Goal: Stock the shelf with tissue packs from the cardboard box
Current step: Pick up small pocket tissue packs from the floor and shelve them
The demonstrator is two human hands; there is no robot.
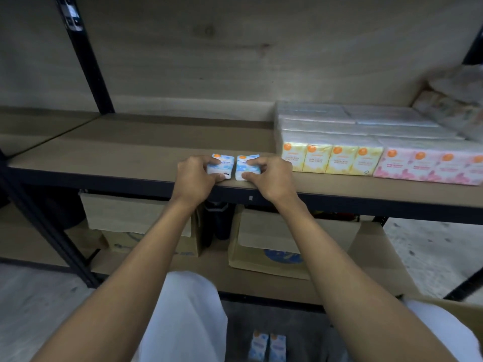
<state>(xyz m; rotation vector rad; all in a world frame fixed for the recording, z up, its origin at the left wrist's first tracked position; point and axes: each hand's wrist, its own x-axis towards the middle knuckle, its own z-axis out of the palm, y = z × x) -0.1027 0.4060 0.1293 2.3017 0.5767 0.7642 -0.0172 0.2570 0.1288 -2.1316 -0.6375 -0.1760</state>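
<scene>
Your left hand (pixel 194 176) and right hand (pixel 271 176) each clasp one blue pack (pixel 220 165) (pixel 247 167), fingers curled shut, at the shelf (pixel 104 152) edge. Right of these stand four yellow packs (pixel 330 159), then four pink packs (pixel 428 165).

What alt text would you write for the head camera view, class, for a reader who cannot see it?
Two bare hands each grip a blue tissue pack, the left hand on the left pack and the right hand on the right pack, side by side at the front edge of a brown shelf. Yellow packs and pink packs line the shelf to the right.
</scene>
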